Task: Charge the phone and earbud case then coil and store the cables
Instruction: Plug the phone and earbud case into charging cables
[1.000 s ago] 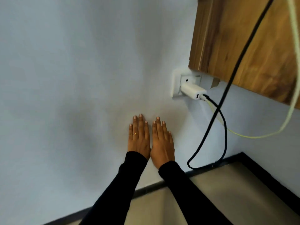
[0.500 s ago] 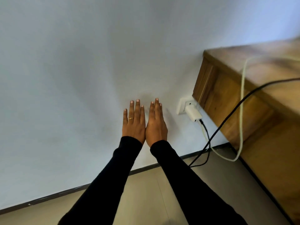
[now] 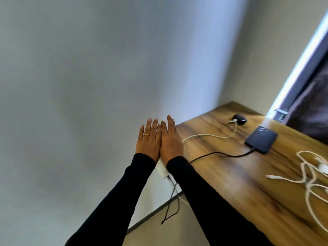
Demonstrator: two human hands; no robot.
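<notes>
No text, label, brand, number or sign can be read anywhere in the head view. The dark phone [image 3: 261, 139] lying on the wooden table [image 3: 230, 174] at the far right shows only a plain back, and the black earbud case [image 3: 240, 119] beyond it is too small and blurred to show any marking. The white charger [image 3: 163, 170] on the wall [image 3: 88, 86] below the wrists is mostly hidden and bears no readable print.

long black sleeves [image 3: 204, 196] to both wrists; thin gold ring [image 3: 146, 134] on left hand [image 3: 148, 139].
</notes>
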